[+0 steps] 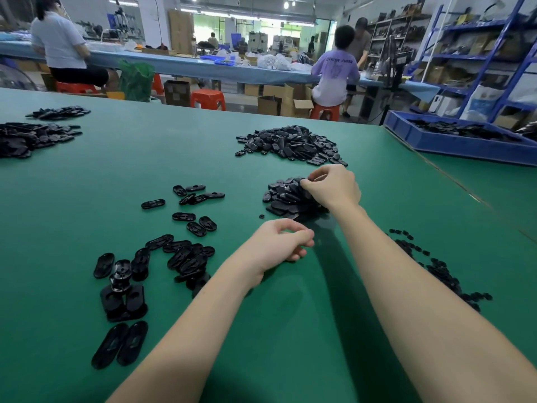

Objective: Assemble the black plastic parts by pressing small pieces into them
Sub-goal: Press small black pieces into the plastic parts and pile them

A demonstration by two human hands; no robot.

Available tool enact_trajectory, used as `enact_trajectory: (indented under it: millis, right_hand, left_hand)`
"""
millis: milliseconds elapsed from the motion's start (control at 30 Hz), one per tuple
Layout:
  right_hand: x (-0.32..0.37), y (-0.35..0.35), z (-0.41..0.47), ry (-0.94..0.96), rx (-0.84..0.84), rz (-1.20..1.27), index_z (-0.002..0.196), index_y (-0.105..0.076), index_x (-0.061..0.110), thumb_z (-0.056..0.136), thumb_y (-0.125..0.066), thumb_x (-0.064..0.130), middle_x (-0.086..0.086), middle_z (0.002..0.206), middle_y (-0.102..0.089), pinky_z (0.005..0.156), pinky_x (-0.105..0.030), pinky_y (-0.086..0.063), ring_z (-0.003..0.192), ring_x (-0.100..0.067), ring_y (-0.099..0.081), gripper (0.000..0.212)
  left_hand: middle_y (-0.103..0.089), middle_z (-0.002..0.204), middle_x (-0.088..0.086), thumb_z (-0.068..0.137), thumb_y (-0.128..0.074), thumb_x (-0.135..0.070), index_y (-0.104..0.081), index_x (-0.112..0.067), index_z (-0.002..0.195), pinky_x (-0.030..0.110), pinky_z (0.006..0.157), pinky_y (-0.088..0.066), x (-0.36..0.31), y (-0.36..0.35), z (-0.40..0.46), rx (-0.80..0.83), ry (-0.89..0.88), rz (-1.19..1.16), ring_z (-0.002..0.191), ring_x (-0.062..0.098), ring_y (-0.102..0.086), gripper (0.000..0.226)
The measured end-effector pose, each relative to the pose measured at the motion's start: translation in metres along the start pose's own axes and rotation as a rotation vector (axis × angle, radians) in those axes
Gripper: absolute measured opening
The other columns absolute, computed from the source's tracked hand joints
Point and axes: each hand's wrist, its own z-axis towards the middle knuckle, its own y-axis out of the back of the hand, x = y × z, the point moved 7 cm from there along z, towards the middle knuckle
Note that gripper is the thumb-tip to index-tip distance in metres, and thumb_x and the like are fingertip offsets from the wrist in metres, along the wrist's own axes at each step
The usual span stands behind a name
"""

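Observation:
My right hand (331, 189) reaches into a small heap of black oval plastic parts (286, 197) and pinches one at the heap's top edge. My left hand (283, 242) rests on the green mat nearer to me, fingers curled; whether it holds a small piece is hidden. A lone small ring piece (261, 216) lies between the hands. Small black pieces (441, 269) trail along the mat right of my right forearm. Loose oval parts (186, 254) lie scattered to the left of my left hand.
A bigger pile of oval parts (290, 145) sits farther back. More black piles (32, 136) lie at far left. A black jig block (122, 301) stands at near left. A blue bin (453, 141) of parts sits at right. People work at a far table.

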Motion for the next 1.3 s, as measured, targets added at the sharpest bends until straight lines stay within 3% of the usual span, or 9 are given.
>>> enact_trajectory:
  millis: [133, 333, 500, 767, 900, 1033, 1100, 1233, 1300]
  right_hand:
    - [-0.001, -0.003, 0.001, -0.009, -0.002, -0.017, 0.101, -0.073, 0.030, 0.083, -0.076, 0.049, 0.007, 0.105, -0.074, 0.079, -0.029, -0.048, 0.105, -0.019, -0.067, 0.026]
    - [-0.008, 0.007, -0.019, 0.017, -0.013, 0.038, 0.101, -0.072, 0.032, 0.082, -0.074, 0.050, 0.016, 0.087, -0.069, 0.077, -0.031, -0.052, 0.092, -0.015, -0.067, 0.026]
    - [-0.021, 0.006, -0.051, 0.059, -0.012, 0.111, 0.086, -0.072, 0.033, 0.081, -0.071, 0.044, 0.017, 0.072, -0.068, 0.059, -0.022, -0.042, 0.076, -0.002, -0.064, 0.012]
    - [-0.002, -0.022, -0.087, 0.193, 0.144, -0.025, 0.084, -0.069, 0.038, 0.080, -0.070, 0.053, 0.023, 0.071, -0.065, 0.060, -0.022, -0.037, 0.072, 0.005, -0.058, 0.016]
    - [0.011, -0.041, -0.095, 0.247, 0.228, -0.098, 0.090, -0.070, 0.037, 0.082, -0.069, 0.051, 0.023, 0.077, -0.065, 0.073, -0.027, -0.042, 0.085, -0.008, -0.061, 0.016]
    - [0.017, -0.050, -0.100, 0.288, 0.268, -0.116, 0.092, -0.071, 0.036, 0.083, -0.068, 0.050, 0.022, 0.086, -0.070, 0.079, -0.028, -0.046, 0.093, -0.010, -0.063, 0.017]
    - [0.019, -0.051, -0.101, 0.294, 0.271, -0.120, 0.091, -0.071, 0.036, 0.083, -0.068, 0.050, 0.022, 0.087, -0.070, 0.077, -0.028, -0.044, 0.093, -0.010, -0.063, 0.017]
    - [0.019, -0.050, -0.101, 0.283, 0.296, -0.119, 0.087, -0.071, 0.036, 0.081, -0.070, 0.052, 0.024, 0.083, -0.069, 0.076, -0.028, -0.042, 0.090, -0.009, -0.063, 0.017]
    - [0.017, -0.050, -0.101, 0.274, 0.312, -0.118, 0.085, -0.070, 0.037, 0.080, -0.071, 0.053, 0.025, 0.082, -0.069, 0.076, -0.028, -0.042, 0.089, -0.009, -0.063, 0.016]
  left_hand:
    - [-0.076, 0.104, 0.010, 0.097, -0.064, -0.020, -0.067, -0.011, 0.100, 0.026, 0.082, -0.055, -0.001, -0.001, -0.001, 0.009, -0.009, 0.015, 0.080, 0.016, -0.063, 0.010]
    - [-0.076, 0.106, 0.013, 0.097, -0.064, -0.019, -0.066, -0.012, 0.098, 0.026, 0.080, -0.054, -0.001, -0.002, -0.002, 0.013, -0.004, 0.023, 0.079, 0.016, -0.062, 0.008]
    - [-0.074, 0.094, 0.007, 0.095, -0.065, -0.019, -0.067, -0.012, 0.098, 0.025, 0.072, -0.053, -0.005, 0.002, -0.002, 0.002, -0.005, 0.038, 0.074, 0.017, -0.061, 0.008]
    - [-0.074, 0.087, -0.002, 0.089, -0.070, -0.031, -0.072, -0.026, 0.089, 0.026, 0.070, -0.050, -0.020, 0.063, 0.000, -0.246, -0.083, 0.245, 0.071, 0.012, -0.063, 0.005]
    - [-0.068, 0.086, -0.013, 0.084, -0.073, -0.030, -0.069, -0.026, 0.089, 0.022, 0.075, -0.041, -0.022, 0.108, -0.008, -0.511, -0.112, 0.547, 0.088, 0.010, -0.063, 0.007]
    - [-0.062, 0.121, 0.002, 0.083, -0.072, -0.035, -0.067, -0.025, 0.109, 0.035, 0.100, -0.045, -0.018, 0.138, -0.017, -0.660, -0.040, 0.879, 0.122, 0.023, -0.051, 0.027]
    - [-0.056, 0.130, 0.006, 0.084, -0.071, -0.039, -0.066, -0.024, 0.120, 0.039, 0.103, -0.043, -0.015, 0.144, -0.018, -0.670, 0.035, 1.005, 0.130, 0.027, -0.043, 0.040]
    - [-0.056, 0.107, 0.005, 0.086, -0.068, -0.036, -0.068, -0.023, 0.118, 0.036, 0.098, -0.041, -0.012, 0.145, -0.017, -0.654, 0.073, 1.048, 0.127, 0.026, -0.043, 0.034]
    - [-0.062, 0.107, 0.003, 0.088, -0.069, -0.036, -0.070, -0.024, 0.114, 0.036, 0.099, -0.039, -0.013, 0.143, -0.017, -0.665, 0.057, 1.047, 0.126, 0.025, -0.043, 0.029]
